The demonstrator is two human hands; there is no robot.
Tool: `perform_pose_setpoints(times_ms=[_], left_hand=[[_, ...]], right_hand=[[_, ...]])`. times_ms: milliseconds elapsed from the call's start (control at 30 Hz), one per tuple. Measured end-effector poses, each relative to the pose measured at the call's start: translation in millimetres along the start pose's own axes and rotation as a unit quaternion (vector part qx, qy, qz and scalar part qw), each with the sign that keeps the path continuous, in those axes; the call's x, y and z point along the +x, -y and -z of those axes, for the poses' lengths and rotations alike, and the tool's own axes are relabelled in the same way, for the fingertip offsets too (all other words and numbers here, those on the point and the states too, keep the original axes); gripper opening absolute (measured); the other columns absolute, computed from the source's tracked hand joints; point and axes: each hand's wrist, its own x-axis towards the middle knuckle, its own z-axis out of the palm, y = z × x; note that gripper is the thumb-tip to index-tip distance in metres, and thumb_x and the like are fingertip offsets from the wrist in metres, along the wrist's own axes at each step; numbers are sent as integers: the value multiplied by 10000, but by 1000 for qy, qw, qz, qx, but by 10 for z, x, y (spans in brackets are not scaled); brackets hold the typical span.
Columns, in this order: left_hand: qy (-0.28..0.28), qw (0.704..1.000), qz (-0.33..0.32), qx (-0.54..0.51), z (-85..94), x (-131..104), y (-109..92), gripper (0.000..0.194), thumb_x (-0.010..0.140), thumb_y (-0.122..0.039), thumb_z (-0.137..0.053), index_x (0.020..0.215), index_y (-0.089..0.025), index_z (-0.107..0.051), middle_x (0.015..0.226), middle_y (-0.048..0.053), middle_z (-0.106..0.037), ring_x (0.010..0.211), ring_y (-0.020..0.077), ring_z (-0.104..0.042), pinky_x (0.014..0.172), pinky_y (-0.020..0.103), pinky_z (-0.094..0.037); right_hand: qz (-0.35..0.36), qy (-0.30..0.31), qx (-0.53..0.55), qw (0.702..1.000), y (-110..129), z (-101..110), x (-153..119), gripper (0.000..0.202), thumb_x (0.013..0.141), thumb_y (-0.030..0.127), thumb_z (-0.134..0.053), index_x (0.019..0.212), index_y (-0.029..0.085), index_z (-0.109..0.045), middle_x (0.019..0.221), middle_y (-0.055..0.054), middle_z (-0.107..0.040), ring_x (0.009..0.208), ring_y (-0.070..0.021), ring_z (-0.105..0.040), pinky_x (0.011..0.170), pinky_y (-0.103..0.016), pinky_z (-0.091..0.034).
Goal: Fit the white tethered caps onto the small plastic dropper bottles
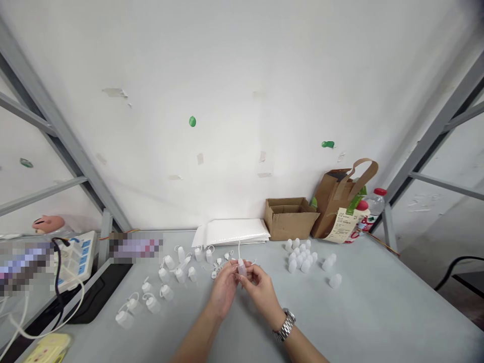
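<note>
A small translucent plastic bottle [242, 268] with a thin white strap sticking up from its top is between my two hands, above the middle of the table. My left hand [224, 287] closes around its left side, and my right hand [261, 288] pinches it from the right. Just beyond my left fingers lie several small white strap caps [218, 261]. To the left stand several similar bottles fitted with looped caps [180, 275]. On the right is a cluster of small translucent bottles [300, 259] without straps, and a single one [335, 281] sits apart from them.
At the wall lie white envelopes [236, 232] beside an open cardboard box [291, 225]. A brown paper bag [330, 196] and a red-capped bottle [376, 202] stand at the right. A power strip [81, 257], cables and a black mat [102, 297] occupy the left.
</note>
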Motion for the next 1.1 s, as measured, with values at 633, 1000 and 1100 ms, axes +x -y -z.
perform_pose_setpoints(times_ms=[633, 1000, 1100], left_hand=[[4, 997, -34, 70, -42, -28, 7, 158, 735, -225, -579, 852, -155, -659, 935, 83, -678, 956, 241, -576, 819, 353, -415], [-31, 998, 14, 53, 23, -11, -56, 198, 696, -275, -607, 837, -144, -650, 977, 109, -690, 813, 236, -619, 548, 265, -371], [-19, 999, 12, 29, 35, 0, -22, 162, 693, -237, -583, 810, -149, -653, 997, 106, -687, 892, 255, -605, 612, 281, -398]], right_hand=[[52, -27, -106, 993, -5, -7, -38, 65, 739, 243, -584, 736, 183, -560, 698, -13, -572, 627, -150, -498, 605, -262, -412], [-68, 92, 98, 989, 17, -6, 53, 252, 690, 399, -664, 761, 163, -613, 634, -8, -614, 572, -143, -552, 544, -255, -430], [-40, 42, 47, 997, -2, -15, 13, 218, 707, 371, -651, 765, 164, -622, 679, -27, -642, 616, -158, -568, 574, -264, -443]])
